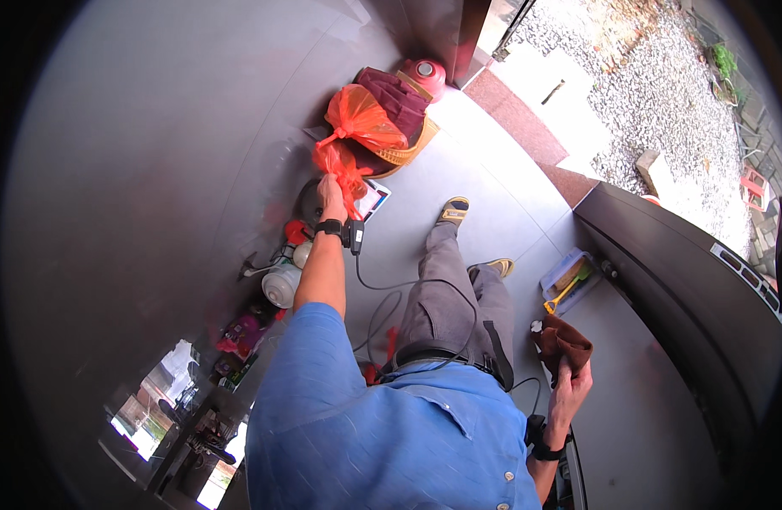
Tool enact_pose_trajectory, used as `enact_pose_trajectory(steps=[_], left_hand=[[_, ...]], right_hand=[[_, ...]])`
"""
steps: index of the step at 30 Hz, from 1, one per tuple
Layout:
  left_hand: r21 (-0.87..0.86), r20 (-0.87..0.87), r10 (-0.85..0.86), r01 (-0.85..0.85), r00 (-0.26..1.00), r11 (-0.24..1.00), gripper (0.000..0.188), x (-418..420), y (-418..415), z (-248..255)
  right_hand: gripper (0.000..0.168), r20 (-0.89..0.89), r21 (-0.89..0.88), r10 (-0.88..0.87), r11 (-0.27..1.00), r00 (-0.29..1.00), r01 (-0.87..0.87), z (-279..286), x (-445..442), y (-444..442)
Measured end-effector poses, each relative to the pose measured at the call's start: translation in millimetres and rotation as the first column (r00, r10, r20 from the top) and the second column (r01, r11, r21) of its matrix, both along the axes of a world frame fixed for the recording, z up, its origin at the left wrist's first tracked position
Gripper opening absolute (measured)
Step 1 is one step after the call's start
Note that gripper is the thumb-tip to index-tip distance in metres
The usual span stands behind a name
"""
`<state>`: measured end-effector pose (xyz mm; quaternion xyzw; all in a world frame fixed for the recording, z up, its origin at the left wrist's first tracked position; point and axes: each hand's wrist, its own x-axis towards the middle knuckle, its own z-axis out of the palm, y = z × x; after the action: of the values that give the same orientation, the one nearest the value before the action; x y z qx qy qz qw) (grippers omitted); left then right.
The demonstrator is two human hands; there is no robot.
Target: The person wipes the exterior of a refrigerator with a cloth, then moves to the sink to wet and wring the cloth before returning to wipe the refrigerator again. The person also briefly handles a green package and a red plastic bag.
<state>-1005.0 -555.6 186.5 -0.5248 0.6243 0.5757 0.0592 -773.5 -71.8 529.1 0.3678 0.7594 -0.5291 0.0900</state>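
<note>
My left hand [332, 196] is closed on a red plastic bag [341, 162] beside a woven basket [413, 150]. A second knotted red plastic bag [365, 118] and a dark maroon cloth [394, 99] lie on the basket, with a pink round container [425, 78] behind it. My right hand [569, 382], low on the right, holds a folded brown cloth [566, 344]. Each wrist wears a black band; a black device with a cable [354, 237] is at the left one.
Against the wall on the left stand a white rounded pot [281, 285] and several packages [243, 335]. A plastic bin [573, 280] with a yellow-green toy tool sits near the dark door panel [671, 280] at right. A stone threshold [518, 118] borders gravel outside.
</note>
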Motion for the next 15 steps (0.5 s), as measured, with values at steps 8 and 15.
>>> enact_pose_trajectory(steps=[8, 15], left_hand=[[0.189, 0.016, -0.181, 0.175, 0.983, 0.966, 0.059, -52, 11, -84], [0.033, 0.213, -0.199, 0.197, 0.957, 0.98, 0.041, -75, 31, -92]], right_hand=[[0.028, 0.083, -0.166, -0.121, 0.977, 0.989, 0.134, 4, -18, -20], [0.029, 0.15, -0.103, -0.058, 0.992, 0.987, 0.074, -9, -1, -17]])
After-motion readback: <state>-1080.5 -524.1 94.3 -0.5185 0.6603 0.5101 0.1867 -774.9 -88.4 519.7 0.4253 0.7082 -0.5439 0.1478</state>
